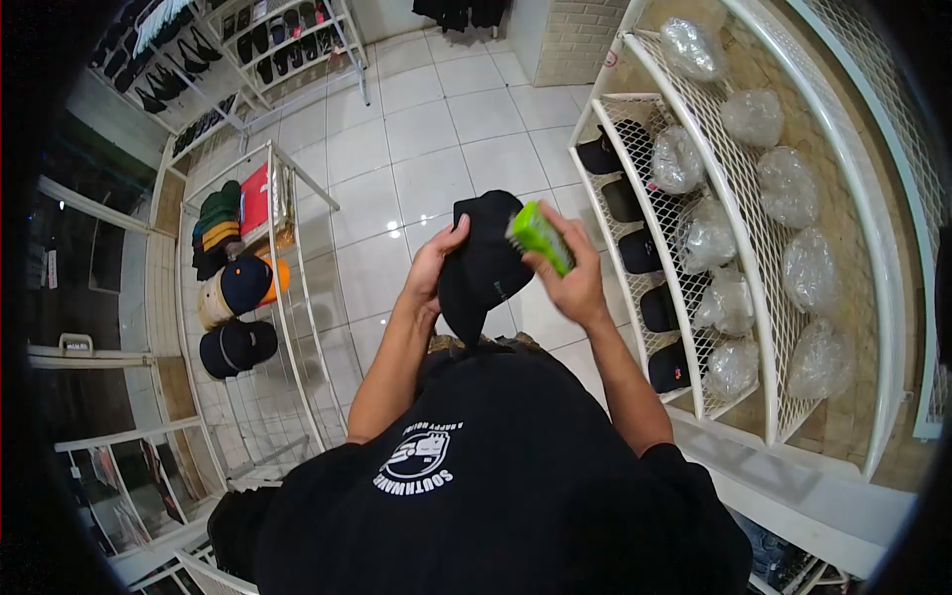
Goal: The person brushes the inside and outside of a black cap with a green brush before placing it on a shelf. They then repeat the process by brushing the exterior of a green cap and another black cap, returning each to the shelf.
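Note:
In the middle of the head view a black cap [483,260] is held up in front of my body, its brim pointing down toward me. My left hand [433,266] grips the cap along its left side, thumb on top. My right hand [575,270] is closed around a bright green brush [540,238], whose bristle side faces the cap. The bristles are close beside the cap's right side. Small lettering shows on the cap near the brush.
On my right, a white mesh rack [764,327] carries black caps [640,252] and plastic-wrapped bundles [710,234]. To the left stands a white shelf [288,297] with stacked coloured caps [245,284]. Sandals [283,45] hang at the back, beyond the tiled floor [431,178].

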`<state>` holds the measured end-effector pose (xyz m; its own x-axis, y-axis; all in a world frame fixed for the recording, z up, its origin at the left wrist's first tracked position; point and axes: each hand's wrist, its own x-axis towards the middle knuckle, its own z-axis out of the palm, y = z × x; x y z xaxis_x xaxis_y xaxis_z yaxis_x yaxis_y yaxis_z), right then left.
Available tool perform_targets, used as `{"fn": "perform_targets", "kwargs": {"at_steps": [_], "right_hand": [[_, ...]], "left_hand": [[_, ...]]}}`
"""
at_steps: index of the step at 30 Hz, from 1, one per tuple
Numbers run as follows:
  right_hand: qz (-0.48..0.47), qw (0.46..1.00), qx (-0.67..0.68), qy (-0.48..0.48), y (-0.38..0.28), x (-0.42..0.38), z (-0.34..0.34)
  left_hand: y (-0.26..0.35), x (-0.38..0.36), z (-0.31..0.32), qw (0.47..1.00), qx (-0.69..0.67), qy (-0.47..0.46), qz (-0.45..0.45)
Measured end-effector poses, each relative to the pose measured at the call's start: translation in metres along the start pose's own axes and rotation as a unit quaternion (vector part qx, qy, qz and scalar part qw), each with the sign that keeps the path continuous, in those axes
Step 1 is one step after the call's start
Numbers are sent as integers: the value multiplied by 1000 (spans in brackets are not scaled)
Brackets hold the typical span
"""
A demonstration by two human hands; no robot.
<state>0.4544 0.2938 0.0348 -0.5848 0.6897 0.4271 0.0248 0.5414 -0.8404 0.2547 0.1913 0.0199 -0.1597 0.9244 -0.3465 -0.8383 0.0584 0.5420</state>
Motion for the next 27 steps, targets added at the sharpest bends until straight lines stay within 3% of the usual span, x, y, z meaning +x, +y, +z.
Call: {"fn": "perform_targets", "kwargs": {"at_steps": [2,4,6,8,10,12,13,15,16,17,18,20,22,24,25,27], "right_hand": [[-57,998,-7,19,-8,-3,7],[2,996,39,81,17,0,14],[41,994,75,68,47,0,12],[113,981,151,51,47,-6,5],[82,982,157,60,17,-1,5],[27,993,76,83,6,-2,18],[92,993,38,56,6,-1,16],[110,992,0,56,16,8,8],[134,989,-36,53,15,12,6],[176,980,68,62,9,6,-2],[177,980,67,58,1,9,2],[-46,992,-61,101,-9,3,15],[-3,993,-32,113,17,2,17],[62,988,-119,73,46,3,8],[125,989,4,80,31,3,4],[61,994,29,90,-10,4,4]], "left_hand": [[3,0,0,999,-23,-42,-8],[-3,-7,-4,996,-50,-76,-20],[-2,-4,-7,991,-78,-106,5],[-1,-5,-5,995,-57,-75,19],[-5,-3,-8,998,-47,-37,32],[-10,4,-20,975,-125,-186,-6],[-11,3,-23,975,-123,-187,-9],[-7,2,-24,962,-129,-239,7],[-6,1,-21,962,-125,-242,4],[-5,0,-18,969,-109,-222,15],[-8,-2,-16,975,-98,-197,27],[-16,1,-25,973,-108,-205,22],[-14,3,-20,967,-109,-228,18],[-6,-10,-8,987,-42,-145,53],[1,-11,-1,987,-40,-147,55],[3,-16,7,994,16,-86,65]]}}
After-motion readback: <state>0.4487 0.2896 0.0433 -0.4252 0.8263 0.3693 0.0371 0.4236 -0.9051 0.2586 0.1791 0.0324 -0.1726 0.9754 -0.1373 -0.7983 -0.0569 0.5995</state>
